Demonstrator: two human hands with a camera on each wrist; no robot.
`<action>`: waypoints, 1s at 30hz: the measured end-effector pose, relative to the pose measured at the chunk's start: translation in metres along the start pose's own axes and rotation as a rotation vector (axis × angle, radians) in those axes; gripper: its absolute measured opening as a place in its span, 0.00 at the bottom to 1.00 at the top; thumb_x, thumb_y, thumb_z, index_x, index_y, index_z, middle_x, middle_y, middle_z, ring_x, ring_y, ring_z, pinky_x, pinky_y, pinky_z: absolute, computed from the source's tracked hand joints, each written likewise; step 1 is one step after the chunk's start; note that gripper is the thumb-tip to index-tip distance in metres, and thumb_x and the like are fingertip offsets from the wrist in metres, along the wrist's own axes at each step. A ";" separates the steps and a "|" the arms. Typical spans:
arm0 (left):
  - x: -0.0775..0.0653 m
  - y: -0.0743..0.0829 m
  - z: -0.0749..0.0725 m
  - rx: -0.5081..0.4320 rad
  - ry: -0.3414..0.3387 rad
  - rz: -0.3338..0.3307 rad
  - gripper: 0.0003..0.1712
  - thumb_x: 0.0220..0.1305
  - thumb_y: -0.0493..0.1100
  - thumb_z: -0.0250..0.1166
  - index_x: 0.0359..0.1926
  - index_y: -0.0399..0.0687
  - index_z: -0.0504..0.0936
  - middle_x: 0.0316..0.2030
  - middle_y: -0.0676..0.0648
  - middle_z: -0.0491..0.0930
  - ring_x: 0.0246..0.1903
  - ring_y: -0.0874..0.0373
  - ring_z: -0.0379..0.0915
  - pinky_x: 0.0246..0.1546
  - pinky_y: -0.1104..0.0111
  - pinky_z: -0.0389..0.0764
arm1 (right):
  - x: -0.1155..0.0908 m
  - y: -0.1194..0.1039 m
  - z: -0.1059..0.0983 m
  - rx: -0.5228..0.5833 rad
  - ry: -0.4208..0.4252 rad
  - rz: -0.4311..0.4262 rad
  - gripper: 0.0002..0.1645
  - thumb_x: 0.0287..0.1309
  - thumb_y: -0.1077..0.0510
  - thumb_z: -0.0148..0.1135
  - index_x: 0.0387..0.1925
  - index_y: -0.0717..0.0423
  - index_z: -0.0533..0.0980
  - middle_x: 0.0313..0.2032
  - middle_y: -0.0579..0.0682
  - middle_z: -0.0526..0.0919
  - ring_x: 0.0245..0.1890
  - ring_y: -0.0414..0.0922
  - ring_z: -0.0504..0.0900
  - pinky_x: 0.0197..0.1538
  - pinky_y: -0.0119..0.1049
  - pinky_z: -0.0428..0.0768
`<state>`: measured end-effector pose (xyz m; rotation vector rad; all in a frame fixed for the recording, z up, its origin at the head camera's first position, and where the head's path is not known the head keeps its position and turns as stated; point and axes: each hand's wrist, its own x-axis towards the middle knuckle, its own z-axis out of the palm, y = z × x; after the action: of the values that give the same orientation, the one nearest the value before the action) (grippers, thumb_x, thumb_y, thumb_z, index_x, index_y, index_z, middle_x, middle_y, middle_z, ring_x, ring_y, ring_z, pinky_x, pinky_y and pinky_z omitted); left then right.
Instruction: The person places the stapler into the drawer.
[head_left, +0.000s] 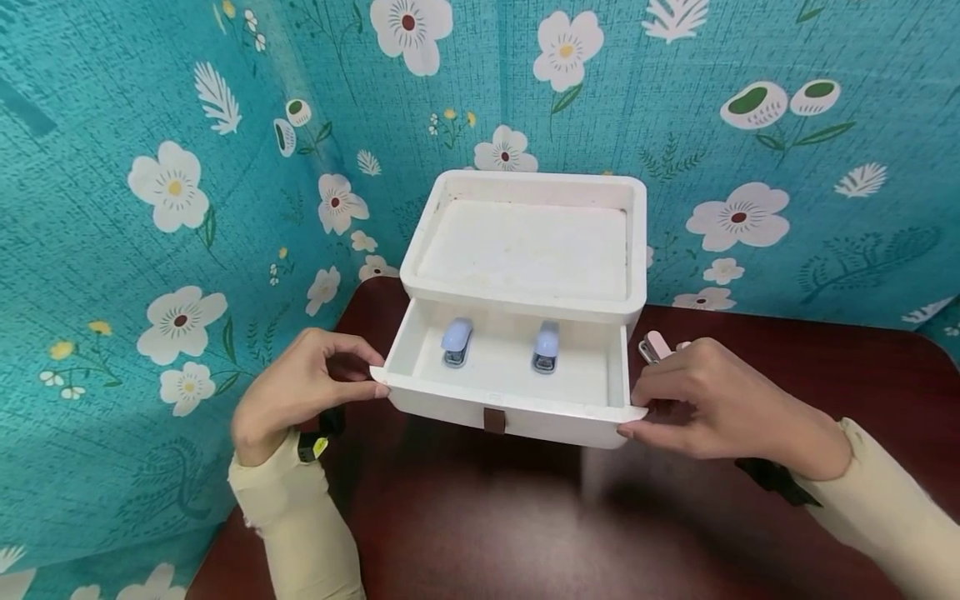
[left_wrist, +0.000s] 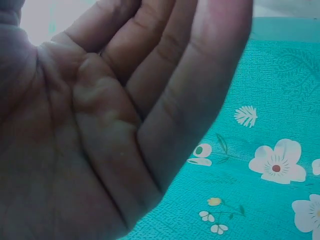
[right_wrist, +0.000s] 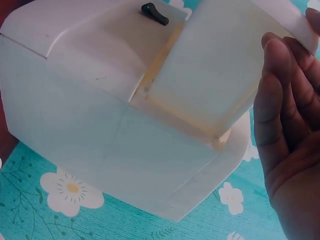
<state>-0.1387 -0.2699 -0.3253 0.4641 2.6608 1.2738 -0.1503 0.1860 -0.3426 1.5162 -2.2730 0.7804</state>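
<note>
Teal cloth (head_left: 450, 92) printed with white flowers hangs behind and to the left of a dark red-brown table (head_left: 465, 517). With my left hand (head_left: 303, 387) I pinch the front left corner of the drawer (head_left: 442, 403), thumb and fingers on its lip. With my right hand (head_left: 712, 408) I grip the front right corner in the same way. The drawer stands pulled out between my hands, a brown tab (head_left: 494, 420) at the middle of its front edge.

On the drawer floor lie two lavender-blue staplers: the left stapler (head_left: 457, 342) near the left edge, slightly askew, and the right stapler (head_left: 547, 346) right of the middle, well apart from it. Just beyond my right fingers, outside the drawer's right edge, a pink stapler (head_left: 656, 346) lies on the table, partly hidden by my hand.

Behind the drawer, the white box (head_left: 525, 307) that carries it stands by the table's far edge, its top a shallow recess with a raised rim. From my right wrist, a dark loop (right_wrist: 155, 14) shows on the box's front. Cream sleeves (head_left: 307, 517) cover both my forearms.
</note>
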 end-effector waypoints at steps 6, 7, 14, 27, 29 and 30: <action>0.007 0.000 0.001 0.009 0.026 0.000 0.17 0.58 0.45 0.80 0.48 0.45 0.90 0.43 0.43 0.90 0.33 0.53 0.86 0.34 0.64 0.91 | -0.001 0.008 0.002 0.033 0.025 0.019 0.08 0.56 0.47 0.79 0.29 0.36 0.84 0.23 0.28 0.81 0.21 0.20 0.68 0.24 0.13 0.68; 0.008 0.000 0.001 0.015 0.032 0.001 0.17 0.59 0.45 0.79 0.48 0.45 0.90 0.44 0.43 0.90 0.34 0.53 0.86 0.35 0.65 0.91 | -0.001 0.009 0.002 0.036 0.030 0.027 0.08 0.54 0.48 0.81 0.29 0.37 0.85 0.23 0.28 0.82 0.21 0.20 0.69 0.23 0.14 0.69; 0.020 -0.003 0.005 0.076 0.097 0.030 0.16 0.61 0.44 0.78 0.49 0.44 0.89 0.44 0.43 0.90 0.37 0.52 0.86 0.37 0.70 0.89 | -0.002 0.021 0.004 0.026 0.075 0.071 0.12 0.45 0.52 0.86 0.31 0.43 0.87 0.24 0.36 0.87 0.21 0.25 0.73 0.24 0.17 0.72; 0.051 -0.018 0.017 0.095 0.292 0.093 0.20 0.61 0.43 0.78 0.52 0.42 0.88 0.45 0.40 0.90 0.38 0.49 0.89 0.43 0.58 0.92 | -0.004 0.044 0.012 -0.052 0.210 0.184 0.20 0.32 0.64 0.87 0.33 0.50 0.90 0.26 0.44 0.91 0.21 0.31 0.78 0.25 0.19 0.78; 0.055 -0.019 0.019 0.093 0.316 0.092 0.19 0.61 0.43 0.78 0.51 0.42 0.88 0.44 0.40 0.90 0.37 0.49 0.89 0.43 0.59 0.92 | -0.005 0.047 0.013 -0.060 0.232 0.196 0.20 0.31 0.65 0.87 0.32 0.50 0.90 0.25 0.44 0.90 0.20 0.31 0.77 0.25 0.19 0.77; 0.056 -0.020 0.020 0.095 0.328 0.091 0.19 0.61 0.44 0.78 0.51 0.42 0.88 0.44 0.40 0.90 0.37 0.50 0.89 0.42 0.61 0.92 | -0.005 0.049 0.014 -0.067 0.244 0.203 0.20 0.30 0.65 0.87 0.31 0.50 0.90 0.25 0.44 0.90 0.20 0.31 0.76 0.25 0.19 0.76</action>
<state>-0.1906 -0.2480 -0.3535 0.4259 3.0132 1.3564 -0.1920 0.1961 -0.3700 1.1060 -2.2648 0.8808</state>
